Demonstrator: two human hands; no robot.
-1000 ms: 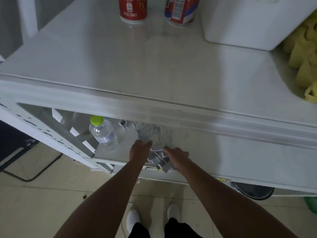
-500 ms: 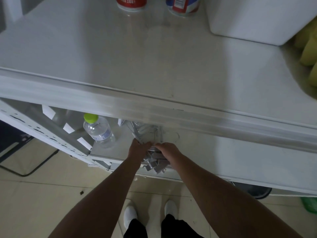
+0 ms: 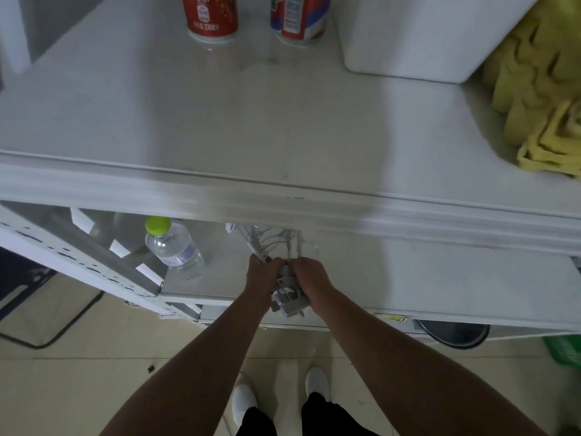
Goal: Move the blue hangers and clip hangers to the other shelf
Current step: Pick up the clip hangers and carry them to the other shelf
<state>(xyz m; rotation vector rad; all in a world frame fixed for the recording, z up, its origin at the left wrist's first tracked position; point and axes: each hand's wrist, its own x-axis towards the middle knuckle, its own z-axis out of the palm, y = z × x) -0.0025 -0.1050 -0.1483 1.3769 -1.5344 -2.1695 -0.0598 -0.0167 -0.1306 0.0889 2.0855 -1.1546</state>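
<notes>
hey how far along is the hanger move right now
Nothing looks moved: no hangers lie on the upper shelf. In hand: the left hand and right hand together grip the bunch of metal clip hangers on the lower shelf. Left: moving them. No blue hangers are visible.

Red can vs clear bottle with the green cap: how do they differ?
The red drink can stands on the white upper shelf; the clear plastic bottle with the green cap stands on the lower shelf. The can is opaque and printed, the bottle see-through. The can is cut off by the top of the frame, the bottle is fully in view. Both stand upright and untouched.
</notes>
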